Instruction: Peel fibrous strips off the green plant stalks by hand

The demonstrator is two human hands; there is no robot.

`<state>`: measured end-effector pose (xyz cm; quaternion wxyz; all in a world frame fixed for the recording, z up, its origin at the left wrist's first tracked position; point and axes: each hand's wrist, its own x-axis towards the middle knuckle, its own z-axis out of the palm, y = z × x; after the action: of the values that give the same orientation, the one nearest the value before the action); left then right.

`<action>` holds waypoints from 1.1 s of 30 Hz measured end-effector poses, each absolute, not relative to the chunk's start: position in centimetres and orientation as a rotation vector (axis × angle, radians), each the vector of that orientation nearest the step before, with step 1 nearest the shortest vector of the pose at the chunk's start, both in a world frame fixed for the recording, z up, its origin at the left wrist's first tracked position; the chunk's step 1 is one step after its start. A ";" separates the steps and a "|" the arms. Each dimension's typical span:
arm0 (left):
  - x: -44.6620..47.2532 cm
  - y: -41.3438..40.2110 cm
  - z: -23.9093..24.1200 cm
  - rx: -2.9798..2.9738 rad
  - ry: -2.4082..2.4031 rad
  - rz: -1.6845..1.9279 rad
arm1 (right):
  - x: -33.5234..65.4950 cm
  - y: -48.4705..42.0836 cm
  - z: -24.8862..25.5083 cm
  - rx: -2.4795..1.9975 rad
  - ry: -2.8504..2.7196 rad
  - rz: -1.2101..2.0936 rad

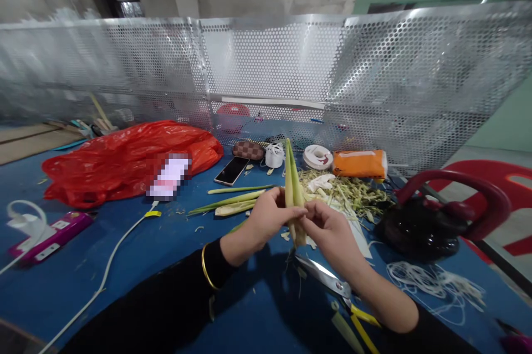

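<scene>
Far left of the left grip, a purple power strip (pixel 62 236) lies on the blue tabletop (pixel 54 293) with a white plug in it. Beyond it, also well left of the grip, spreads a crumpled red plastic bag (pixel 120 157), and a lit phone (pixel 169 177), its display blurred, stands at the bag's near edge with a white cable (pixel 114 257) running down from it. Nearer the left grip, a dark-screened phone (pixel 231 170) lies beyond several loose green stalks (pixel 236 199), which reach almost to the knuckles.

The left grip (pixel 268 218) closes around the middle of a pale green leafy stalk (pixel 294 188), thumb across its front; the stalk stands nearly upright between both grips, tip pointing up and away. Just to the right, the right grip (pixel 326 224) pinches the stalk's lower part between thumb and fingers.

Below the right grip lie yellow-handled scissors (pixel 323 275). Beyond it are a white spool (pixel 318 157), an orange packet (pixel 359 164) and a heap of plant trimmings (pixel 361 193). Farther right sit a black kettle (pixel 419 232) and, nearer the viewer, tangled white string (pixel 436 282).
</scene>
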<state>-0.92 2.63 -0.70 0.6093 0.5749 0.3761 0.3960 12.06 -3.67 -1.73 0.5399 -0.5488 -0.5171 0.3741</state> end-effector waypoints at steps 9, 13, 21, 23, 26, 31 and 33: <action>-1.4 3.6 -0.9 1.099 0.794 0.849 | 12.9 -3.2 -1.2 -1.232 -0.962 1.167; -1.2 3.4 -1.1 1.165 0.846 0.886 | 12.6 -3.2 -1.8 -1.300 -1.149 1.090; -1.2 3.6 -1.2 1.156 0.862 0.835 | 13.2 -2.9 -2.3 -1.385 -1.174 0.820; -1.1 3.7 -1.4 1.133 0.845 0.818 | 13.2 -2.9 -2.2 -1.341 -1.112 0.900; -1.0 3.8 -1.7 1.126 0.857 0.788 | 13.1 -2.8 -2.1 -1.297 -1.068 0.992; -3.1 6.9 -0.7 1.520 0.955 0.652 | 13.8 -2.3 -2.5 -1.350 -0.988 0.991; -5.1 9.2 -0.3 1.967 1.272 0.738 | 14.4 -1.9 -2.8 -1.351 -0.931 0.990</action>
<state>-5.15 9.19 -0.33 0.3360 0.7544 0.4878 0.2831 14.42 -1.87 -2.79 0.5750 -0.5769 -0.3976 0.4225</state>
